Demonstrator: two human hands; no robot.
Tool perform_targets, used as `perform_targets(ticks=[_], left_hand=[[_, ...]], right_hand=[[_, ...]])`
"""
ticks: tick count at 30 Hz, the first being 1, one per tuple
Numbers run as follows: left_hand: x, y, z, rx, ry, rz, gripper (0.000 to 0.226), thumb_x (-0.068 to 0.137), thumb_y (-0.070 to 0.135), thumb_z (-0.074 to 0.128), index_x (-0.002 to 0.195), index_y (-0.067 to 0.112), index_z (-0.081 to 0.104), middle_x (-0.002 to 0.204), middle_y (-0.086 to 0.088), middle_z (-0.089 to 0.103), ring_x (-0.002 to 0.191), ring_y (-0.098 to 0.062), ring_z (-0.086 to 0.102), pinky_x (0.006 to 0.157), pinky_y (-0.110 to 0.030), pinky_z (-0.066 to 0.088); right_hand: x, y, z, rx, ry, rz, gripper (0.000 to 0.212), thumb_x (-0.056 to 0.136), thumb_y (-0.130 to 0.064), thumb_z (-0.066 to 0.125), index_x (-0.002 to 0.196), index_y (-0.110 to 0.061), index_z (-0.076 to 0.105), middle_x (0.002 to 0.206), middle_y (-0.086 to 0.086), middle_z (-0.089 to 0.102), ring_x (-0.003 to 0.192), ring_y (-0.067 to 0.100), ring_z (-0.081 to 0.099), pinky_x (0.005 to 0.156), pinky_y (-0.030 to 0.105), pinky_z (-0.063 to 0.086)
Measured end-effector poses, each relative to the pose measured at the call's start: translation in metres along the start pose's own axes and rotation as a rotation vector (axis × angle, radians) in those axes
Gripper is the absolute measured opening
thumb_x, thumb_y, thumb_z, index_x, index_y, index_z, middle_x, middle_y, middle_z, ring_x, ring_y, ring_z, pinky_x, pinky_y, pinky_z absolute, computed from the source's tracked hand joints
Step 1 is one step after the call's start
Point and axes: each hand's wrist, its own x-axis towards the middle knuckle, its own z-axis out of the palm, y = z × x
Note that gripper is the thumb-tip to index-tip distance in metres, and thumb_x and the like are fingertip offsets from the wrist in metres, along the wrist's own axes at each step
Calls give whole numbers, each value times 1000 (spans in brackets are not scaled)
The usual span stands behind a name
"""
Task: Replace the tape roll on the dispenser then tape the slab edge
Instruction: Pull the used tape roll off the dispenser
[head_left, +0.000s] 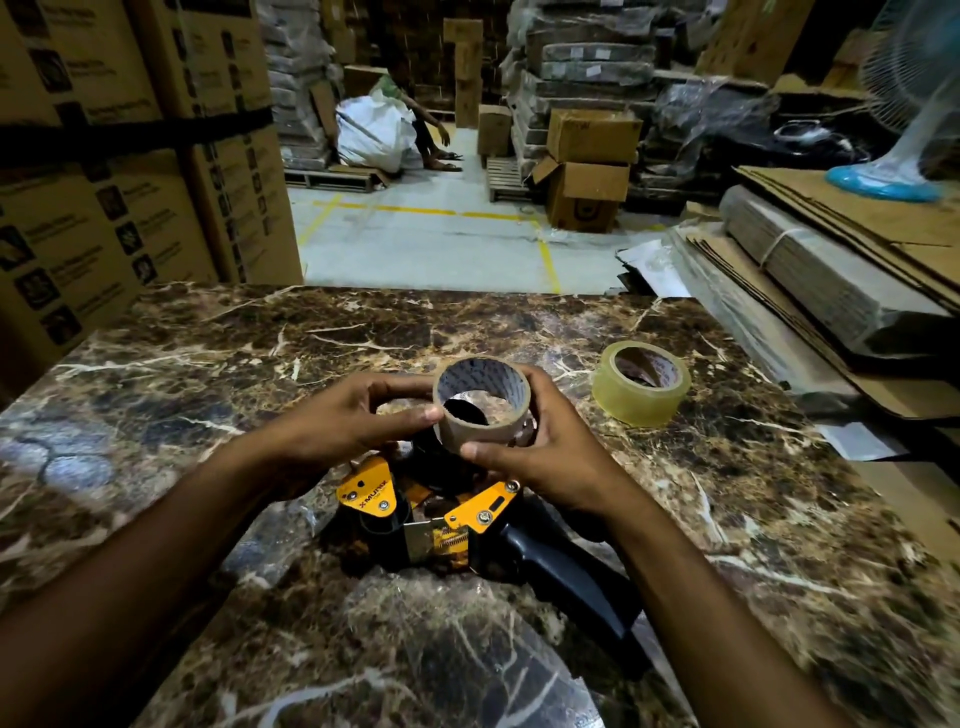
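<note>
- Head view: both hands cup the spent cardboard core (482, 402) at frame centre, just above the dispenser (441, 514) lying on the marble slab (208, 364), likely to free its hub.
- Left hand (337, 426) and right hand (545, 447) fingers are curled around the core.
- Fresh tape roll (641, 384) waits centre right, within reach.

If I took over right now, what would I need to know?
Left hand and right hand: both hold the empty cardboard core, lifted just above the dispenser.
Dispenser: lies on the marble slab, black handle toward you.
New tape roll: on the slab to the right, untouched.
Done: the old core appears to be off.
Left: put the core aside, fit the new roll, thread it, tape the slab edge.
</note>
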Motion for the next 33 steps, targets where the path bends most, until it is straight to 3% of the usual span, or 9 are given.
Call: perform_targets(ticks=[3,6,11,16,18,21,25,28,33], left_hand=[[3,-2,3,-8,-6,13,43,94,29,71,137,24,73,146,11,69,136,-19,65,113,-52,51],[2,-1,7,23,4,55,45,90,28,73,134,24,74,145,13,69,136,-13,64,113,-43,52],[-1,-4,11,102,107,74,51,71,45,83,121,50,76,139,25,70,130,2,64,112,-34,53],[-4,-4,21,155,192,88,57,73,39,83,130,42,73,142,20,66,126,1,66,111,-37,55],[-4,-6,24,192,212,106,62,72,40,83,133,38,72,152,9,61,124,6,65,101,-25,56],[-4,-10,28,219,240,154,67,70,37,82,136,34,70,151,8,58,100,27,63,77,-3,54],[-3,-13,28,186,266,133,66,71,41,83,136,39,70,150,10,63,114,8,68,86,-17,59],[-2,-10,31,152,264,146,64,71,38,83,133,41,71,128,27,71,104,17,69,81,-12,59],[2,-9,32,142,275,159,64,71,35,83,135,37,70,120,33,73,103,13,72,75,-9,59]], right_hand=[[0,-1,1,-27,13,-19,78,77,5,83,139,-21,44,132,0,65,119,11,66,99,33,55],[-4,-1,-2,-72,17,-36,78,77,1,84,139,-22,43,133,-1,65,121,10,65,105,39,53],[-13,0,-13,-163,64,-76,82,77,-7,86,139,-30,36,133,-6,63,120,8,65,107,44,52],[-23,2,-17,-237,117,-98,84,74,-16,87,139,-35,37,131,-9,66,119,7,65,105,45,53],[-31,2,-20,-256,151,-101,82,72,-19,87,136,-35,39,129,-9,66,117,8,66,103,43,54],[-48,6,-36,-259,230,-81,78,73,-18,89,133,-34,42,125,-15,65,110,4,68,97,36,58],[-77,18,-71,-241,309,-6,85,77,-19,88,141,-44,37,135,-11,62,108,5,70,96,38,60],[-92,30,-91,-292,383,38,87,76,-24,87,142,-52,38,140,-7,61,109,13,72,94,54,59],[-98,40,-103,-514,450,101,89,68,-50,82,142,-57,32,145,-9,55,120,27,64,100,57,52]])
